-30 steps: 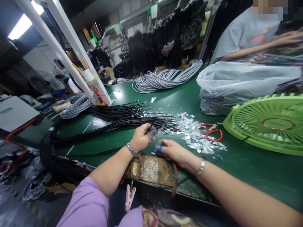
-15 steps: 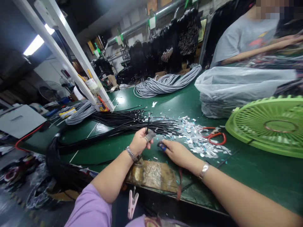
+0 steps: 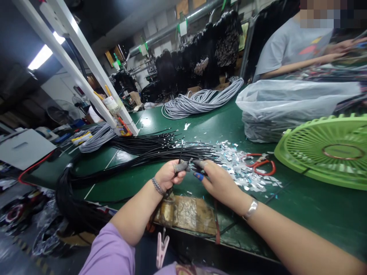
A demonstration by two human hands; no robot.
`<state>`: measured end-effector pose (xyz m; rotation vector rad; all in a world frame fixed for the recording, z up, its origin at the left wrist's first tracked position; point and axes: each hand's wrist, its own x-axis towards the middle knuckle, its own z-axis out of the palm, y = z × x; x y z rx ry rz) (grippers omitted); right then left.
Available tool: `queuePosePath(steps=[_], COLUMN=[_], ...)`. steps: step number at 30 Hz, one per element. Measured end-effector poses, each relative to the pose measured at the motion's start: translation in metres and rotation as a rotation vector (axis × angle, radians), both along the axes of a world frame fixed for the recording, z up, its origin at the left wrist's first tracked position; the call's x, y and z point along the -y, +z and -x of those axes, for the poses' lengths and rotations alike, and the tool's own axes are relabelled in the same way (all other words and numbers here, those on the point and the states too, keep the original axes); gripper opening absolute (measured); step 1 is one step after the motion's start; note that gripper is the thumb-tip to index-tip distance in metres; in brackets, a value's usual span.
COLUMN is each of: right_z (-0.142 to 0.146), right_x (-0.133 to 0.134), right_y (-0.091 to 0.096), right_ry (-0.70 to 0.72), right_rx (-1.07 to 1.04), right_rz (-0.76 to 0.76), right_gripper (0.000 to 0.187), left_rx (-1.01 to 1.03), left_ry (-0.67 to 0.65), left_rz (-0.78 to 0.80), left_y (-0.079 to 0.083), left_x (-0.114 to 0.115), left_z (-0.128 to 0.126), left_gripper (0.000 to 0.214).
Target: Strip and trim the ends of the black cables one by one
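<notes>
My left hand (image 3: 169, 173) is closed on a black cable (image 3: 181, 151), whose thin end stands up above the fingers. A grey cover sits on its thumb. Just right of it is my right hand (image 3: 218, 179), with a grey cover on one finger and blue wrapping on another. Its fingertips point at the left thumb, slightly apart, and I see nothing held between them. Behind both hands a bundle of black cables (image 3: 137, 157) lies across the green table (image 3: 309, 217). Under my hands is a tape-covered block (image 3: 189, 214) at the table edge.
Foil and paper scraps (image 3: 243, 175) are scattered right of the hands, beside red-handled scissors (image 3: 265, 168). A green fan (image 3: 338, 151) and a plastic bag (image 3: 295, 99) stand further right. Grey cable coils (image 3: 200, 101) lie behind. A co-worker (image 3: 286, 49) works at the back right.
My right hand has moved up and left toward the left hand, and its fingers have spread. My left hand has shifted slightly, still holding the cable.
</notes>
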<state>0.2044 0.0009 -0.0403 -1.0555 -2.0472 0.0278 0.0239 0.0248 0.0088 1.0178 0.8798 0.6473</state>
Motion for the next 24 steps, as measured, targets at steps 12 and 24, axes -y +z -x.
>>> queuePosePath(steps=[12,24], right_z=[-0.0007,0.0025], right_x=[-0.0007,-0.0035], right_y=[0.0038,0.0071], right_ry=[0.051,0.156], right_rx=[-0.059,-0.571], right_rz=[0.130,0.516], right_gripper=[0.020,0.021], left_rx=[-0.037,-0.275], left_ry=[-0.066,0.018], left_rz=[-0.028,-0.291], left_y=[-0.0057,-0.0073], left_x=[0.0003,0.0063], left_z=[0.0000,-0.0100], left_gripper=[0.045,0.048])
